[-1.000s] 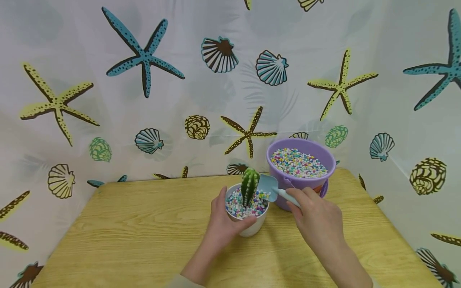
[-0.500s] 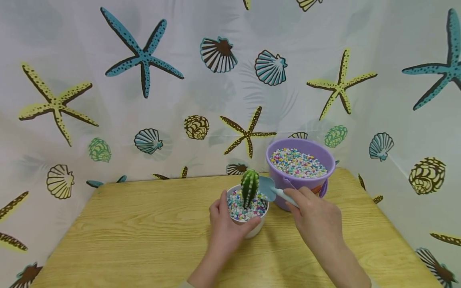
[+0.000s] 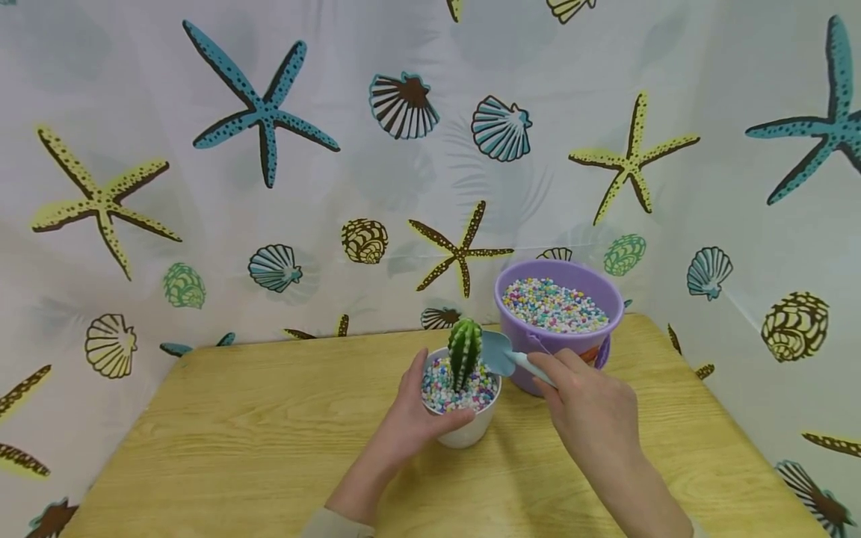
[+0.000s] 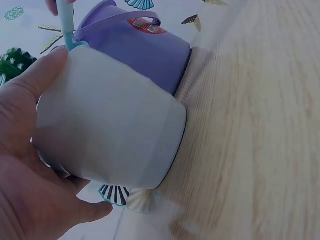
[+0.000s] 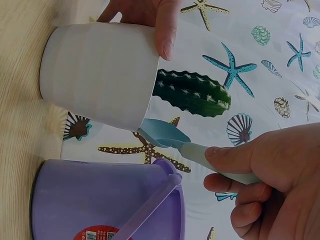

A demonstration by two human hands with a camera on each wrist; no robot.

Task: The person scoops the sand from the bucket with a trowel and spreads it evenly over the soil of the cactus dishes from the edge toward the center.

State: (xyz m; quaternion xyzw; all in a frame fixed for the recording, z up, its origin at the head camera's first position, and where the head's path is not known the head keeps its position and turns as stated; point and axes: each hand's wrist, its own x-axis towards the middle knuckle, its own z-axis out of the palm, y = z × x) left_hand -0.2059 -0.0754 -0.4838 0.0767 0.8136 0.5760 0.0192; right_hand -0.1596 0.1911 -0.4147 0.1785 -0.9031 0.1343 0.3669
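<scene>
A green ribbed cactus (image 3: 464, 353) stands in a white pot (image 3: 468, 433), among multicoloured beads (image 3: 440, 385). My left hand (image 3: 412, 420) holds the pot, thumb along its near side and fingers round the left. In the left wrist view the pot wall (image 4: 110, 110) shows close up beside that hand (image 4: 30, 160). A light blue toy shovel (image 3: 498, 354) is in my right hand (image 3: 597, 409), which grips the pale handle. Its blade (image 5: 162, 134) is at the pot's rim in the right wrist view, beside the cactus (image 5: 192, 92). I see no beads on the blade.
A purple bucket (image 3: 551, 344) of similar beads (image 3: 551, 306) stands behind and right of the pot, near the table's back edge. Its handle (image 5: 150, 205) hangs down the side. The wooden table (image 3: 255, 426) meets a shell-and-starfish patterned cloth (image 3: 323, 172).
A few beads at the shovel's tip a second ago are gone from it now. My left hand and the pot have shifted slightly; the shovel stays by the rim.
</scene>
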